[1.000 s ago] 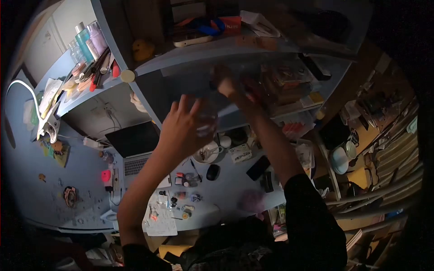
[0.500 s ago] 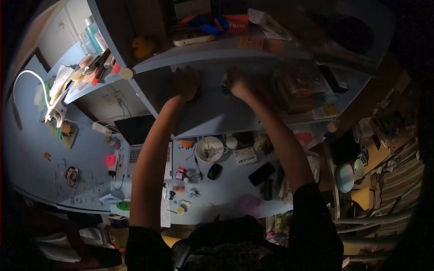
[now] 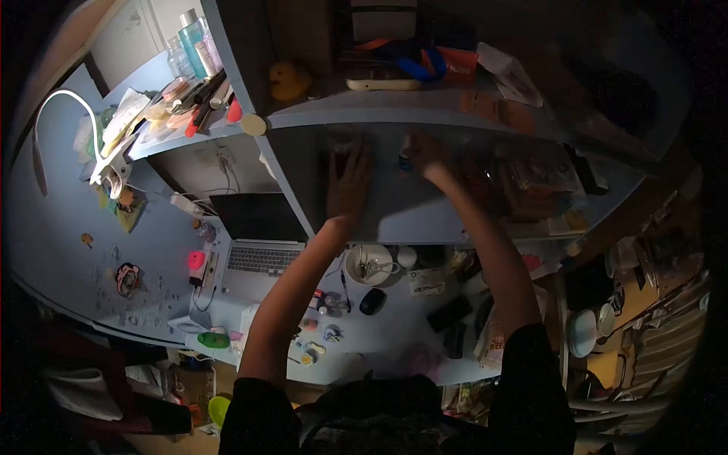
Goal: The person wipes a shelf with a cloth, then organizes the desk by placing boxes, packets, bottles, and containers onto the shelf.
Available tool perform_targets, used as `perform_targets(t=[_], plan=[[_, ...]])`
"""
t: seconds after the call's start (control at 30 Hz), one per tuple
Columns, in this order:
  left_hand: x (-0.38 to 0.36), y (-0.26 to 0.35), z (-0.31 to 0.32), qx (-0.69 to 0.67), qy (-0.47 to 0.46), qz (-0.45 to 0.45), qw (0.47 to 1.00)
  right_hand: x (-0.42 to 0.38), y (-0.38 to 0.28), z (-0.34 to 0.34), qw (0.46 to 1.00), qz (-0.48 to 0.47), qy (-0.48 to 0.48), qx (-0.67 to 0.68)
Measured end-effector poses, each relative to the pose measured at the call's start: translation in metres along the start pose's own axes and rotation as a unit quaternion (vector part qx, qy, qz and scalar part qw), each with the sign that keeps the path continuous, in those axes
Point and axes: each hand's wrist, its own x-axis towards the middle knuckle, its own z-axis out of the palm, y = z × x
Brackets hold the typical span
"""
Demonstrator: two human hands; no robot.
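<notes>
Both my arms reach forward into the dim shelf compartment (image 3: 394, 220) above the desk. My left hand (image 3: 350, 186) is on the left side of it, fingers stretched out and apart, beside a dim, blurred object (image 3: 343, 142) at the fingertips. To the right, my right hand (image 3: 429, 158) is closed around a small bottle (image 3: 405, 158) with a pale top and a blue band. The bottle stands out at the left of the fingers, held roughly upright. Shadow covers much of the compartment's back.
Clear packages (image 3: 531, 171) fill the compartment's right side. A yellow rubber duck (image 3: 290, 81) sits on the shelf above. Below are a laptop (image 3: 262, 258), a white bowl (image 3: 370, 265) with utensils, and a black mouse (image 3: 371, 301). A lit lamp (image 3: 68, 95) stands at left.
The view has shifted, so the shelf and desk appear farther right and lower. My left hand's fingers now show stretched out. My right hand still holds the small bottle, which shows more clearly.
</notes>
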Motion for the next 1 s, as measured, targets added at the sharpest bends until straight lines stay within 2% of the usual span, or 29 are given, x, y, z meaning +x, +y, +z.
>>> perform_targets(t=[0.03,0.07,0.13,0.27,0.33,0.43,0.5,0.57,0.6,0.63,0.67,0.7,0.73,0.77,0.8,0.83,0.87,0.9,0.93,0.97,1.0], plan=[[0.0,0.0,-0.001,0.0,-0.001,-0.002,1.0,-0.002,0.002,0.001,0.991,-0.005,0.024,0.135],[0.0,0.001,-0.002,0.018,-0.003,-0.008,1.0,0.001,0.006,0.003,0.991,-0.006,0.023,0.134],[0.0,0.002,-0.003,0.037,-0.004,-0.015,0.999,0.008,0.02,0.008,0.995,-0.086,0.051,0.006],[0.001,0.002,-0.004,0.048,-0.018,-0.014,0.999,0.018,0.031,0.018,0.995,-0.084,0.044,-0.019],[-0.002,-0.001,-0.007,0.048,-0.038,-0.005,0.998,0.023,0.037,0.027,0.988,-0.099,0.082,-0.086],[-0.007,-0.003,-0.017,-0.018,0.01,0.001,1.0,0.031,0.042,0.036,0.98,-0.123,0.124,-0.091],[-0.018,0.003,-0.025,-0.104,0.011,-0.047,0.993,0.035,0.042,0.04,0.98,-0.134,0.129,-0.069],[-0.023,0.006,-0.026,-0.127,-0.007,-0.056,0.99,0.035,0.038,0.044,0.98,-0.146,0.127,-0.043],[-0.024,0.006,-0.026,-0.151,-0.024,-0.064,0.986,0.03,0.023,0.038,0.986,-0.106,0.123,-0.049],[-0.029,0.007,-0.023,-0.147,-0.029,-0.074,0.986,0.025,0.017,0.039,0.99,-0.065,0.116,-0.055],[-0.032,0.008,-0.02,-0.135,-0.013,-0.062,0.989,0.026,0.025,0.047,0.99,-0.073,0.106,-0.052],[-0.03,0.006,-0.019,-0.118,0.008,-0.052,0.992,0.037,0.045,0.057,0.978,-0.108,0.157,-0.08],[-0.034,0.012,-0.022,-0.143,-0.006,-0.061,0.988,0.044,0.059,0.065,0.963,-0.142,0.203,-0.102],[-0.042,0.018,-0.024,-0.167,-0.025,-0.072,0.983,0.036,0.045,0.057,0.979,-0.098,0.153,-0.097],[-0.037,0.01,-0.054,-0.285,-0.153,-0.069,0.944,0.029,0.029,0.047,0.99,-0.055,0.097,-0.09],[-0.032,0.0,-0.092,-0.401,-0.272,-0.072,0.872,0.032,0.038,0.05,0.963,-0.149,0.16,-0.157],[-0.045,-0.001,-0.104,-0.35,-0.131,-0.014,0.927,0.054,0.082,0.067,0.925,-0.211,0.231,-0.216],[-0.061,-0.001,-0.113,-0.282,0.011,0.05,0.958,0.064,0.095,0.061,0.836,-0.258,0.083,-0.476],[-0.075,0.0,-0.122,-0.291,0.077,0.059,0.952,0.054,0.086,0.056,0.827,-0.29,0.191,-0.442],[-0.091,-0.001,-0.128,-0.297,0.145,0.072,0.941,0.05,0.064,0.042,0.884,-0.181,0.092,-0.421],[-0.115,-0.006,-0.132,-0.287,0.131,0.058,0.947,0.045,0.04,0.027,0.915,-0.067,-0.011,-0.397]])
